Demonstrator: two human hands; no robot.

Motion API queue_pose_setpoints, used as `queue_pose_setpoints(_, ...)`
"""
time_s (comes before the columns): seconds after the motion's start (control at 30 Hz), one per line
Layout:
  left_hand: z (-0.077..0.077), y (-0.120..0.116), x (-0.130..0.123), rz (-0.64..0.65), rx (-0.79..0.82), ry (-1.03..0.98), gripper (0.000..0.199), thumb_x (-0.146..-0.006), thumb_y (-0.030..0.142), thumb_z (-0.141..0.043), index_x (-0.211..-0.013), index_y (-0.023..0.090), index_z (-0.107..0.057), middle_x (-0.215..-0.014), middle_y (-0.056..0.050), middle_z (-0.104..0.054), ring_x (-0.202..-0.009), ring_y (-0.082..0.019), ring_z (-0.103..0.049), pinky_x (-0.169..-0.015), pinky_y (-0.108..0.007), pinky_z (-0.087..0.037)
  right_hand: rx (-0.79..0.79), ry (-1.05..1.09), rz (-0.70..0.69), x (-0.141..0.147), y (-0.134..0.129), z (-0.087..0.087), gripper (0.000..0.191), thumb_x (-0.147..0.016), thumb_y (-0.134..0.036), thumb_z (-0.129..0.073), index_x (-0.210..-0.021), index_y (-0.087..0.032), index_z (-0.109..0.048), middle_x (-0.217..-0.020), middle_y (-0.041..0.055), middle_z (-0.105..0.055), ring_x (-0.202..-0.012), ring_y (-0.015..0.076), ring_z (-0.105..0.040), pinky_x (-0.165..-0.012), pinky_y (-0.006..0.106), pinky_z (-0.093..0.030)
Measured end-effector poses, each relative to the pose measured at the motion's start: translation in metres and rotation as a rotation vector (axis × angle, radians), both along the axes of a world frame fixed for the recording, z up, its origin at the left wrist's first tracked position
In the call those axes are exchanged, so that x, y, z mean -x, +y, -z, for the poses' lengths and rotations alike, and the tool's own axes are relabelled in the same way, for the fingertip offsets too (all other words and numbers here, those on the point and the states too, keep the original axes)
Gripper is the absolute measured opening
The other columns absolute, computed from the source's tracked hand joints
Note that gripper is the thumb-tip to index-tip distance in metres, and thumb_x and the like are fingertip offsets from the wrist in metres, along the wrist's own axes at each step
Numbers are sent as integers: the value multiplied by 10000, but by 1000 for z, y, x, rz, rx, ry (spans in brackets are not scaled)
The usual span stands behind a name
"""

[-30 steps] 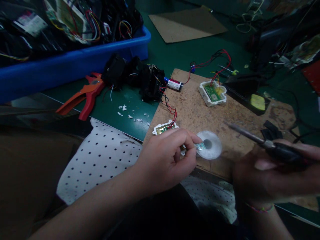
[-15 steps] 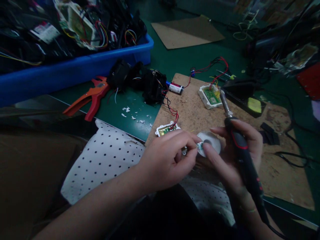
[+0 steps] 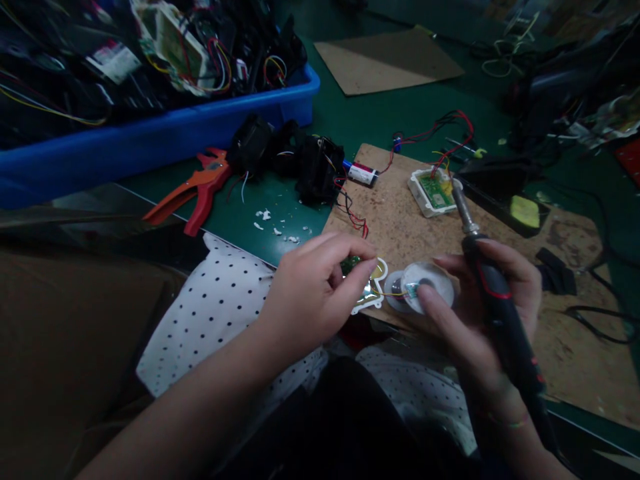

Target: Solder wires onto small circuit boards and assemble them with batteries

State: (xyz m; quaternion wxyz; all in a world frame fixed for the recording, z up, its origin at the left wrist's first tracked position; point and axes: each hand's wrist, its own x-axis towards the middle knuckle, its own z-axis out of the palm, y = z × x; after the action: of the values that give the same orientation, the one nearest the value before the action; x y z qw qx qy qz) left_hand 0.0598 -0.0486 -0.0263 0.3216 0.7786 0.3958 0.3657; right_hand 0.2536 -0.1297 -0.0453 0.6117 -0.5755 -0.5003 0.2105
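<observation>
My right hand [image 3: 480,313] grips a soldering iron [image 3: 493,293], its metal tip pointing up and away. The same hand's thumb presses a small circuit board [image 3: 413,289] against a spool of solder [image 3: 440,285]. My left hand [image 3: 320,280] is closed in a pinch over a white-framed circuit board [image 3: 379,270], partly hiding it. Whatever is between these fingertips, if anything, is hidden. A thin yellowish wire [image 3: 390,294] runs from the framed board toward the small one. Beyond the iron's tip sits another circuit board in a white case [image 3: 430,193].
A brown work board [image 3: 390,220] lies on the green table. Left are orange-red pliers [image 3: 200,190], black housings [image 3: 320,167] and a blue bin [image 3: 200,133] of wired parts. A battery [image 3: 361,173] lies behind; a yellow sponge [image 3: 525,212] sits in a black holder to the right.
My left hand has drawn back left from the small board and spool, uncovering the wire and more of the framed board. My right hand keeps its hold. The whole view has shifted slightly.
</observation>
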Motion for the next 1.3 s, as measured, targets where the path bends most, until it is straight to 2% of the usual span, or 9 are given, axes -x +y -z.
queue_pose_setpoints(0.2,2,4,4,-118,89,-47,74,-936,246,-671,-981,218,-723,-902,8,-733,-601,-77,-584,-549,-221,-463,-23,-10,-10,0,1,0,769,-621,-71,-854,-1299,-317,-586,-1206,-3,-650,-1022,154,-672,-976,314,-540)
queue_pose_setpoints(0.3,3,2,3,-117,113,-78,64,-943,248,-666,-977,224,-715,-820,35,-710,-594,-71,-593,-546,-211,-456,-14,-10,-14,1,1,-1,757,-643,-77,-846,-1307,-325,-581,-1181,-9,-657,-1023,151,-675,-975,311,-552)
queue_pose_setpoints(0.43,3,-1,0,-89,165,-132,62,-951,246,-653,-980,215,-698,-854,29,-722,-631,-75,-635,-545,-203,-461,-46,-29,-45,1,1,-2,761,-649,-52,-830,-1312,-333,-584,-1171,-24,-654,-1018,124,-686,-946,249,-568)
queue_pose_setpoints(0.53,4,-3,2,-62,182,-123,60,-947,232,-651,-981,208,-695,-822,35,-714,-575,-59,-599,-488,-195,-422,-62,-23,-56,0,1,-2,772,-641,-35,-825,-1313,-330,-586,-1160,-29,-656,-1016,109,-688,-930,208,-568)
queue_pose_setpoints(0.7,3,-5,3,-40,176,-104,59,-944,216,-652,-973,207,-703,-814,36,-709,-578,-53,-590,-488,-185,-421,-59,-19,-47,0,2,0,786,-620,-30,-833,-1311,-315,-589,-1191,-21,-651,-1014,120,-688,-936,228,-570)
queue_pose_setpoints(0.87,0,-6,0,-2,229,-156,151,-942,241,-676,-1091,221,-660,-893,32,-730,-692,-64,-661,-569,-164,-475,-38,-14,-28,2,2,-1,769,-629,-46,-835,-1303,-324,-590,-1205,-19,-648,-1011,129,-684,-936,261,-571)
queue_pose_setpoints(1.03,-4,-7,-3,159,154,-67,41,-964,231,-642,-942,233,-677,-815,51,-687,-671,-72,-610,-663,-215,-488,-10,2,-23,2,1,-1,756,-641,-70,-836,-1301,-335,-579,-1120,-21,-680,-998,147,-683,-916,299,-575)
queue_pose_setpoints(1.17,-4,-9,-5,227,87,-5,46,-927,206,-656,-924,221,-699,-1004,-25,-641,-941,-151,-621,-891,-311,-508,-5,17,-24,2,0,-1,754,-646,-73,-832,-1307,-322,-570,-1105,-10,-691,-1002,158,-681,-912,318,-573)
queue_pose_setpoints(1.3,-6,-7,-10,205,10,-12,62,-877,154,-677,-877,214,-694,-1138,-56,-617,-1106,-196,-584,-995,-378,-453,-6,8,-20,2,1,-2,734,-661,-82,-831,-1302,-324,-567,-1092,-12,-691,-995,157,-680,-892,321,-581)
